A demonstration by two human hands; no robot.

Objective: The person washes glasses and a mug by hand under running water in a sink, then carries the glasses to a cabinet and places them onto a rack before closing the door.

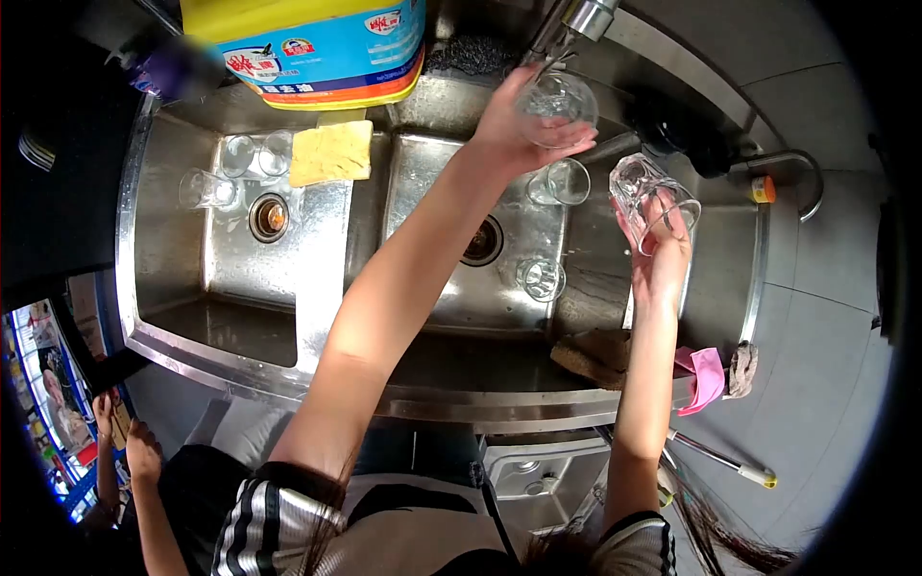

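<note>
Under the running faucet (588,17), my left hand (501,127) supports a clear round glass (567,94), its fingers curved around the underside. Water falls onto this glass. My right hand (659,252) is wrapped around a clear glass tumbler (638,179), tilted over the right side of the sink. In the middle basin (423,158), a glass (559,182) lies below my left hand, and another glass (541,279) sits further toward me, right of the drain. Several more glasses (207,189) are in the left basin (235,293).
A yellow cloth (331,154) lies on the divider below a large yellow-and-blue detergent jug (322,48). A brown cloth (593,359) and a pink cloth (704,380) hang near the front edge. Another person's hand (144,451) shows at lower left.
</note>
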